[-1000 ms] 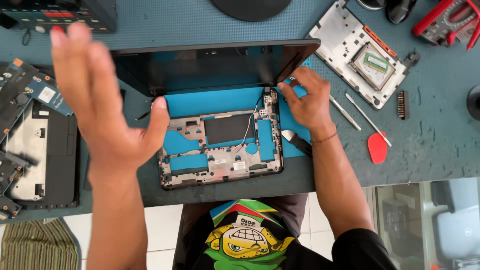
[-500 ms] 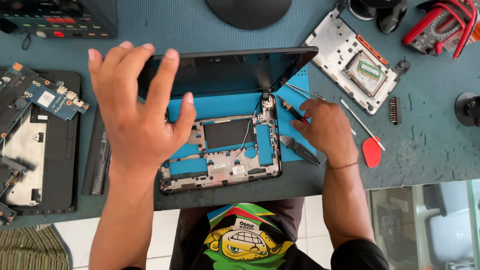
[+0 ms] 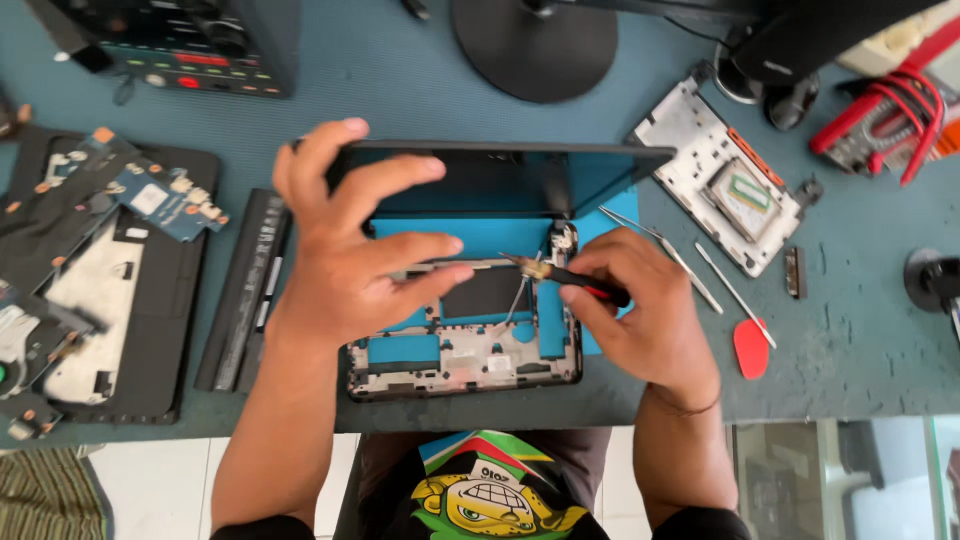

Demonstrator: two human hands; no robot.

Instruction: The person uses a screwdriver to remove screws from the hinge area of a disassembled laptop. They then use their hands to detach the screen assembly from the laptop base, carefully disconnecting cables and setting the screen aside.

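Half a second ago our left hand (image 3: 350,255) hovered spread above the opened laptop base (image 3: 465,340); now it has come down, fingers apart, thumb and forefinger gripping the edge of the raised screen lid (image 3: 480,175) while the lower fingers rest on the base. Our right hand (image 3: 645,315), which lay empty over the hinge corner, is now closed around a black-and-red screwdriver (image 3: 575,280), its brass tip pointing left at the hinge area.

The base sits at the table's (image 3: 400,90) near edge on a blue mat (image 3: 495,235). To the right lie a silver bottom cover (image 3: 715,170) with an orange strip and a green-framed label, tweezers (image 3: 665,250) and a red pry pick (image 3: 750,348). To the left lie a black battery bar (image 3: 245,290) and a blue circuit board (image 3: 150,195) with white stickers.
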